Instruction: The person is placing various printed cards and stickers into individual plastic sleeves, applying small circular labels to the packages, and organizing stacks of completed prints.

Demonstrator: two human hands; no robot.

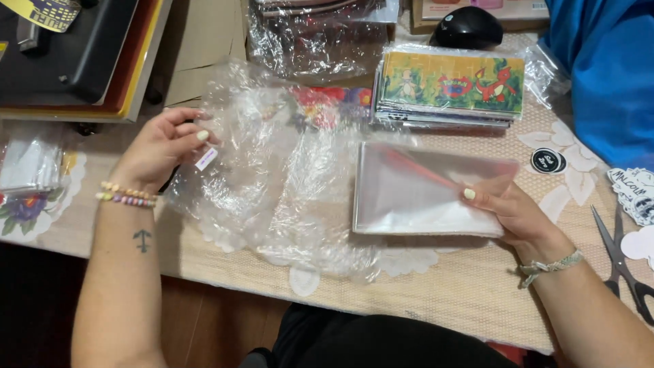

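Your left hand (163, 146) pinches the crumpled plastic wrap (266, 170) at centre frame, your right hand (514, 211) grips the clear sleeve stack (422, 197) (hold it flat), hands well apart.

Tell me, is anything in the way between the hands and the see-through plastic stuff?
No, nothing visible is. The left hand already pinches the crumpled clear wrap at its edge. The right hand already grips the stack of clear sleeves, thumb on top. Both touch the plastic directly.
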